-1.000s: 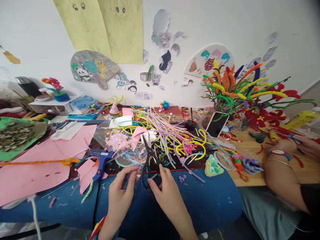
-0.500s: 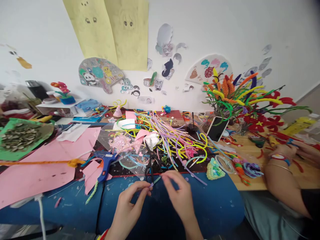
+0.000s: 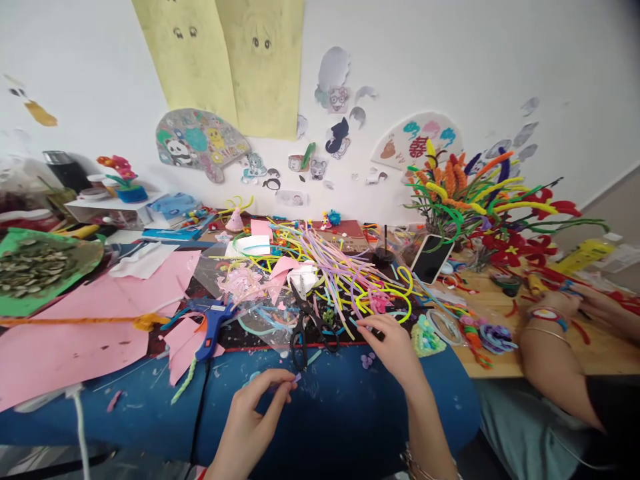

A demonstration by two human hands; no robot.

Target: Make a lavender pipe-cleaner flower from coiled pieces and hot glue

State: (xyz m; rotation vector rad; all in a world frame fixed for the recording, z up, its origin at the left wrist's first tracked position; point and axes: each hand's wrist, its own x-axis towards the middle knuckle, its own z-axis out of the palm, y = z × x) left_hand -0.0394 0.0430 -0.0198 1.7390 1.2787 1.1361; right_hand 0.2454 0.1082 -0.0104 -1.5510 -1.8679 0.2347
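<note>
Between the thumb and fingers of my left hand is a small purple piece, held above the blue table cover. My right hand reaches to the front edge of the heap of pipe cleaners, its fingertips pinched together. Something light blue shows at those fingertips; whether it is held I cannot make out. Black-handled scissors lie just beyond my left hand. A little purple cluster rests beside my right wrist, and a short pale green strip lies near the scissors.
A blue glue gun with a black cord lies to the left, by pink paper. A phone leans before a bunch of pipe-cleaner flowers. At right, another person's arm rests over the wooden table.
My right hand has moved right and away from my left hand, to the heap's front edge. The scissors and purple cluster show more fully. My left hand keeps its purple piece.
</note>
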